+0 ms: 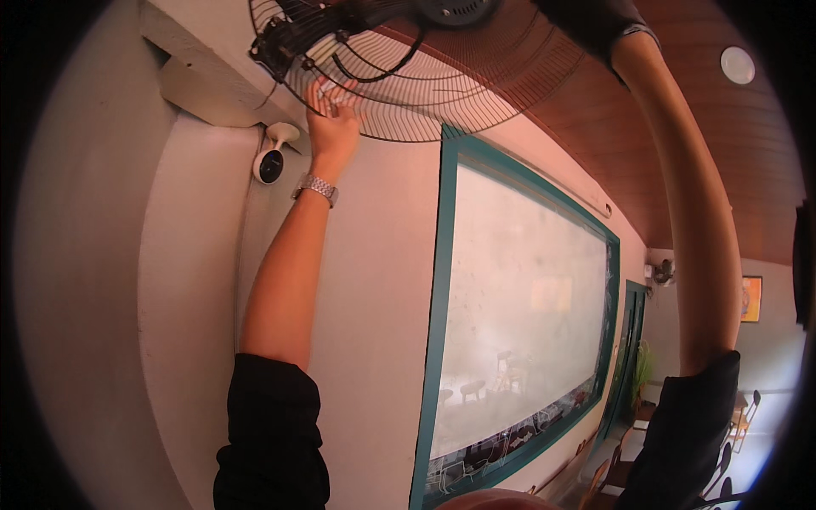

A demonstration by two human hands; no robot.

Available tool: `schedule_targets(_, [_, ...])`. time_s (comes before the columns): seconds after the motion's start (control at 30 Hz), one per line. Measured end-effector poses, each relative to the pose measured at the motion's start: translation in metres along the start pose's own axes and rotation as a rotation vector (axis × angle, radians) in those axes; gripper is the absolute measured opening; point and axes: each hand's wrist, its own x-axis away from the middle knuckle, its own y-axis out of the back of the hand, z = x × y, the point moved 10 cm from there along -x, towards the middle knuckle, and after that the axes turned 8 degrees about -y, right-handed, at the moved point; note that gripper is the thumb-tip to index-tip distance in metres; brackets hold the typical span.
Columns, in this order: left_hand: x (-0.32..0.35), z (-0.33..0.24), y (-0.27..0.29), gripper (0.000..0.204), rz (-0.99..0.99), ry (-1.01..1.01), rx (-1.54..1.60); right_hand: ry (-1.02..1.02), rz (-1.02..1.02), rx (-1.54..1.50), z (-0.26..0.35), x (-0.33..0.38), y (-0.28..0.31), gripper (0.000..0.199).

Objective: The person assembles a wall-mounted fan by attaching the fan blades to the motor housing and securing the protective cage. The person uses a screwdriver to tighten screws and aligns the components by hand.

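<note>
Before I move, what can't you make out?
Head view:
Fan: upper part cut off by the top edge.
Right hand: unseen past the wrist, lost in a dark shape at the top edge.
Left hand: grip unclear, blurred where the fan overlaps it.
Wall picture: too small.

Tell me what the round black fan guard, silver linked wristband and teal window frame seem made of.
Round black wire fan guard: probably metal with a dark coating, judging by its thin, evenly spaced wires.
Silver linked wristband: likely metal, somewhat shiny, with distinct segments catching light.
Teal rectangular window frame: apparently painted, given its even opaque colour; whether wood or metal underneath is unclear.
</note>
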Motion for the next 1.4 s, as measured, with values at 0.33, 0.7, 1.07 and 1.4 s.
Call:
schedule_targets(0.33, [0.0,0.002,-0.001,0.058,0.0,0.019,0.022,0.158,-0.042,0.132,0.007,0.008,-0.026,0.028])
schedule_targets(0.7, [-0.005,0.006,-0.014,0.058,0.042,0.003,-0.04,0.105,0.015,0.081,0.021,0.02,-0.003,0.029])
schedule_targets(1.07, [0.002,-0.003,-0.01,0.057,0.029,0.074,-0.039,0.081,0.046,0.185,0.023,0.011,-0.017,0.034])
schedule_targets(1.4, [-0.002,-0.004,0.003,0.057,0.032,0.051,-0.093,0.09,0.041,0.161,0.03,0.012,-0.026,0.032])
